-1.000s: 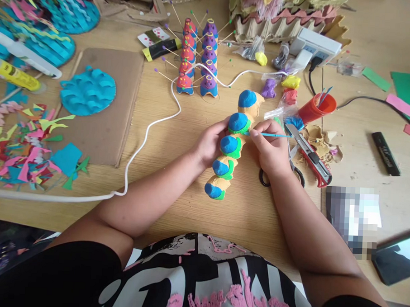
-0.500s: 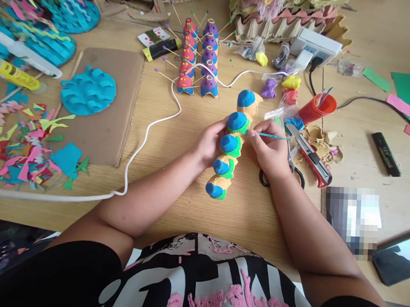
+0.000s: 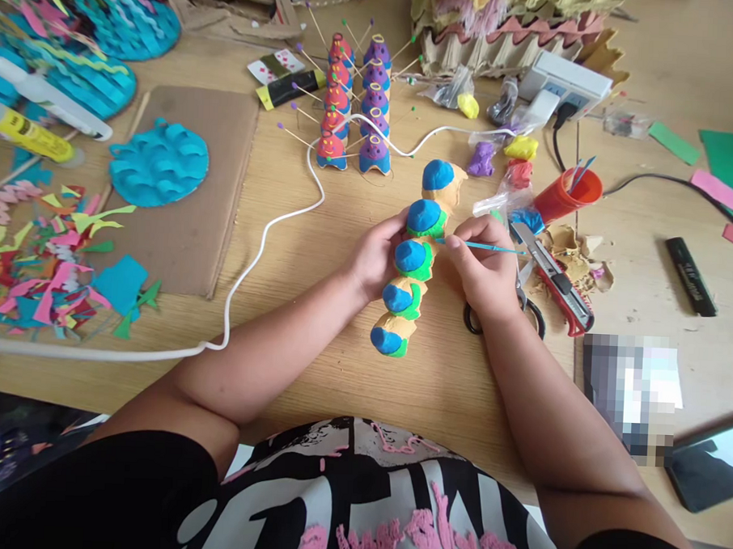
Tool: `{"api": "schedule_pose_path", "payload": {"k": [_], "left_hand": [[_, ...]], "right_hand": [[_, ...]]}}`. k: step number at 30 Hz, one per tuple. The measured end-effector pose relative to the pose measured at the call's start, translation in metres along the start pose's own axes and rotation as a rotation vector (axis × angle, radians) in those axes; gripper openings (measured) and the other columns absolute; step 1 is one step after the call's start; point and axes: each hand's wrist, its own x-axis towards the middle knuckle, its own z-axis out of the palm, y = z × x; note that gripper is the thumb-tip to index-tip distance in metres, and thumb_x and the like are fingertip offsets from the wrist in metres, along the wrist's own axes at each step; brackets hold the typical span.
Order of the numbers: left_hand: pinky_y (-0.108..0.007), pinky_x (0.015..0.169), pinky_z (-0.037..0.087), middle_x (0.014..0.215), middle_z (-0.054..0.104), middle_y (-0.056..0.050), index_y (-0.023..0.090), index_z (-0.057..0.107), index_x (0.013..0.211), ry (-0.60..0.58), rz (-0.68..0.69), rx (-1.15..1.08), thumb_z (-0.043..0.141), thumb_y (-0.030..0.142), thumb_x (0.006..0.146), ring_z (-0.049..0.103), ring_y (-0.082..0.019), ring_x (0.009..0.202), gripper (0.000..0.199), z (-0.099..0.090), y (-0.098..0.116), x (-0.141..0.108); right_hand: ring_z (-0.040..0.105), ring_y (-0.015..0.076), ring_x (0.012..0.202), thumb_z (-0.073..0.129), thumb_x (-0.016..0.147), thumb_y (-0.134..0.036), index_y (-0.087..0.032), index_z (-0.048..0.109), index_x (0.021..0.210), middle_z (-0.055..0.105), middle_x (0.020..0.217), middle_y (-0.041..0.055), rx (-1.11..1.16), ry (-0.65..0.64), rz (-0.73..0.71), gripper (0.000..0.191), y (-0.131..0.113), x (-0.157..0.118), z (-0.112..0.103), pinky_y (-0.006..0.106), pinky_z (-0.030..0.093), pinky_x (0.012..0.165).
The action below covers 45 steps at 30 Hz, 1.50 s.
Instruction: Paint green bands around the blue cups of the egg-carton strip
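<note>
A strip of egg-carton cups (image 3: 411, 260) is held up over the table, its bumps covered with blue clay and most edged with green clay. My left hand (image 3: 380, 257) is closed round the strip's left side, with some fingers hidden behind it. My right hand (image 3: 485, 259) pinches a thin blue modelling stick (image 3: 489, 247). The stick's tip meets, or nearly meets, the green edge of the second cup from the top. Beneath my right hand lie scissors (image 3: 526, 302), partly covered, with a red utility knife (image 3: 557, 283) to their right.
Two rows of painted cups with pins (image 3: 355, 104) stand behind. A white cable (image 3: 272, 222) crosses the table. Right of centre are an orange cup (image 3: 567, 194), clay lumps (image 3: 520, 174) and a power strip (image 3: 566, 81). Cardboard (image 3: 179, 250) and paper scraps (image 3: 50, 277) lie left.
The stick's tip has shifted slightly left and down along the green clay edge. The strip's lower end has moved slightly right. Both hands keep their hold.
</note>
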Motion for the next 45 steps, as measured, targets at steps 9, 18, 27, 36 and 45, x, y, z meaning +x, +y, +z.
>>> {"api": "schedule_pose_path", "payload": {"k": [9, 18, 27, 36, 45], "left_hand": [[-0.024, 0.044, 0.05, 0.056, 0.06, 0.0, 0.018, 0.065, 0.075, -0.054, 0.084, 0.066, 0.046, 0.04, 0.114, 0.06, -0.014, 0.043, 0.048, 0.001, 0.0005, 0.0002], [-0.023, 0.046, 0.051, 0.059, 0.061, 0.001, 0.019, 0.068, 0.082, 0.024, 0.059, 0.026, 0.052, 0.042, 0.112, 0.06, -0.013, 0.043, 0.041, 0.0041, -0.0009, -0.0011], [-0.023, 0.046, 0.05, 0.057, 0.059, 0.003, 0.019, 0.069, 0.09, 0.037, 0.017, 0.016, 0.054, 0.045, 0.11, 0.061, -0.014, 0.044, 0.036, 0.0042, -0.0013, -0.0002], [-0.023, 0.046, 0.051, 0.059, 0.061, 0.002, 0.019, 0.067, 0.084, -0.017, 0.046, 0.036, 0.049, 0.043, 0.112, 0.062, -0.013, 0.045, 0.041, 0.0032, -0.0023, -0.0006], [-0.024, 0.048, 0.054, 0.06, 0.065, -0.001, 0.017, 0.068, 0.08, -0.076, 0.073, 0.06, 0.045, 0.04, 0.114, 0.065, -0.015, 0.047, 0.047, -0.0003, -0.0023, 0.0019]], "right_hand": [[0.053, 0.0137, 0.073, 0.079, 0.09, -0.074, -0.024, 0.061, 0.079, 0.059, 0.077, -0.0023, -0.115, 0.009, -0.014, 0.055, -0.0009, 0.0001, 0.002, 0.032, 0.045, 0.072], [0.052, 0.0144, 0.073, 0.081, 0.086, -0.076, -0.024, 0.06, 0.077, 0.058, 0.076, -0.0028, -0.05, 0.004, 0.004, 0.057, -0.0026, -0.0005, 0.0011, 0.035, 0.046, 0.075], [0.053, 0.0141, 0.073, 0.082, 0.089, -0.072, -0.024, 0.061, 0.078, 0.058, 0.076, -0.0029, -0.04, 0.015, -0.009, 0.053, -0.0015, -0.0005, 0.0025, 0.034, 0.046, 0.074], [0.052, 0.0142, 0.073, 0.082, 0.089, -0.072, -0.025, 0.06, 0.08, 0.058, 0.077, -0.003, -0.014, 0.008, 0.014, 0.053, -0.0019, -0.0009, 0.0026, 0.034, 0.046, 0.075], [0.055, 0.014, 0.073, 0.082, 0.089, -0.073, -0.025, 0.063, 0.081, 0.061, 0.077, -0.0032, -0.052, 0.023, 0.02, 0.052, 0.0016, -0.0011, 0.0036, 0.033, 0.046, 0.076]]}}
